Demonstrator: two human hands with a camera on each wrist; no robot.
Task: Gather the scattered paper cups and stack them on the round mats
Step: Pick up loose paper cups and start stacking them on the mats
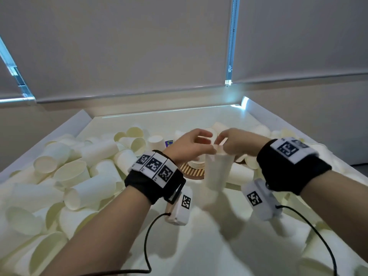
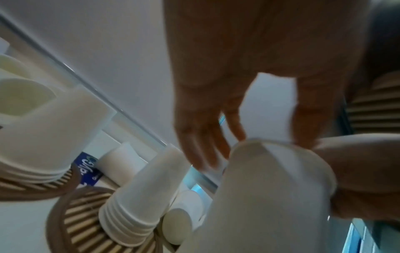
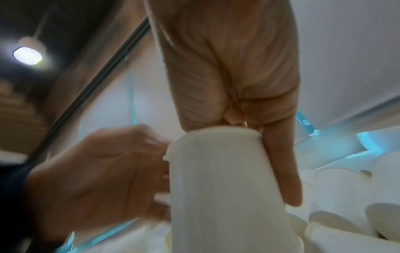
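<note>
A white paper cup (image 1: 218,170) hangs blurred above the table's middle, between both hands. My right hand (image 1: 220,143) pinches its upper end, with one finger (image 3: 281,171) laid down its side. My left hand (image 1: 210,143) meets it from the left, its fingers and thumb on either side of the same end of the cup (image 2: 270,188). Just beyond and below is a round slatted wooden mat (image 1: 192,173) bearing a low cup stack (image 1: 197,163). The left wrist view shows a mat (image 2: 75,222) with an upside-down stack (image 2: 134,196) and a second mat (image 2: 43,186) with another stack.
Several loose white cups (image 1: 75,172) lie on their sides across the left, far and right of the white table, which has raised walls (image 1: 83,118). A small blue card (image 1: 169,143) lies among the far cups. Black cables (image 1: 147,246) trail from both wrist cameras.
</note>
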